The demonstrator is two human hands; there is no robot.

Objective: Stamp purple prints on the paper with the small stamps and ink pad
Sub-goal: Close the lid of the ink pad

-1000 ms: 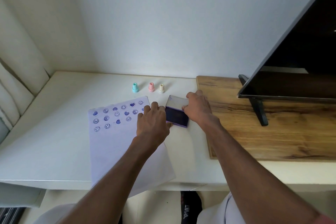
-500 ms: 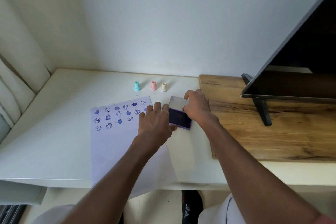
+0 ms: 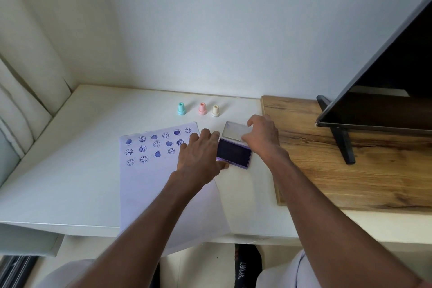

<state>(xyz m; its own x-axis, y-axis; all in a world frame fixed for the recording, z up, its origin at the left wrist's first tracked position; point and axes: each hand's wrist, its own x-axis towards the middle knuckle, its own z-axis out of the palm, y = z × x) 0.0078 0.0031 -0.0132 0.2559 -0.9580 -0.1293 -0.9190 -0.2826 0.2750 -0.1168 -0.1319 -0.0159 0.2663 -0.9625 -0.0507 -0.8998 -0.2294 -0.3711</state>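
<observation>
While the ink pad [image 3: 233, 153] lies open on the white counter [image 3: 77, 166], just right of the paper [image 3: 149, 184], its dark purple surface is seen facing up and its clear lid [image 3: 235, 131] is tilted up at the far side. The lid is held by the right hand [image 3: 263, 138], whose fingers are curled around its right edge. The base of the pad is held by the left hand [image 3: 201, 159] at the left side, with the thumb at the near edge and the fingers at the far corner; this hand rests partly over the paper. On the upper part of the paper, purple prints of smiling faces and hearts are seen in rows. Three small stamps are placed upright behind the paper: a teal stamp [image 3: 181, 109], a pink stamp [image 3: 202, 108] and a cream stamp [image 3: 215, 110]. A wooden board [image 3: 350, 170] with a dark screen [image 3: 392, 91] on it is found at the right.
</observation>
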